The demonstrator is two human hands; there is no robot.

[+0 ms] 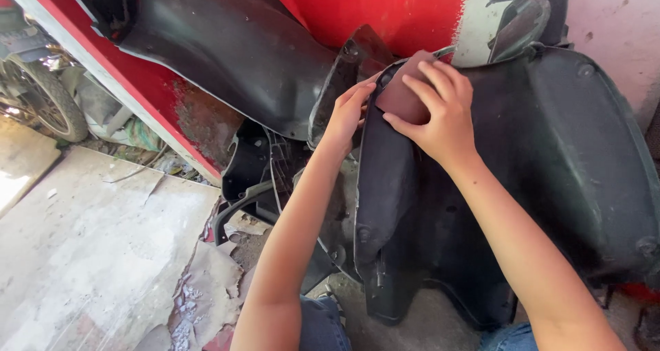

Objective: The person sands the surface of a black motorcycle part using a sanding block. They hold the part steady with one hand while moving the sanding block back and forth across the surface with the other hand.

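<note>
Looking down: a person's two bare forearms reach forward from the bottom edge toward a large black plastic panel (pixel 550 158) that stands upright on the ground.
Right hand: the right hand (pixel 440 110) lies flat, fingers spread a little, pressing a reddish-brown sheet of sandpaper (pixel 399 96) against the panel's upper left edge.
Left hand: the left hand (pixel 347 114) curls narrowly around that same top edge from the left side, fingertips touching the panel just beside the sandpaper.
Sandpaper: a small, dull brownish piece, partly covered by the right fingers, sitting at the top of the panel's raised ridge.
Panel: matte, dusty and curved, with a tall ridge on its left side and a broad hollow on its right; its bottom rests on the ground between the person's knees.
Knees: blue denim (pixel 320 323) shows at the bottom edge.
Behind: a second black, glossy curved part (pixel 227 48) leans against a red wall (pixel 385 7) that has a rusty, peeling patch near its lower edge.
Lower middle: other dark plastic pieces (pixel 258 172) lie below the glossy part, left of the panel.
Ground: a cracked, pale concrete slab (pixel 89 255) fills the lower left.
Far left edge: a tyre (pixel 48 96) stands among clutter.
</note>
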